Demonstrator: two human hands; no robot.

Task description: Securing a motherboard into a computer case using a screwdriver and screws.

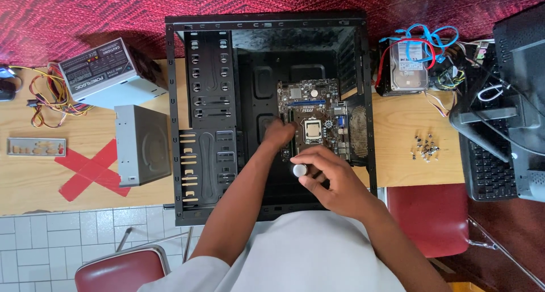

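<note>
Right hand [329, 175] grips screwdriver [299, 170]; left hand [278, 134] touches motherboard [312, 119].

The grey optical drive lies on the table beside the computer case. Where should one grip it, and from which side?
Grip the optical drive by its two long side walls, coming down from above. It lies flat on the wooden table with its broad top panel up, so a hand can span it; the black case stands close on one side.
</note>
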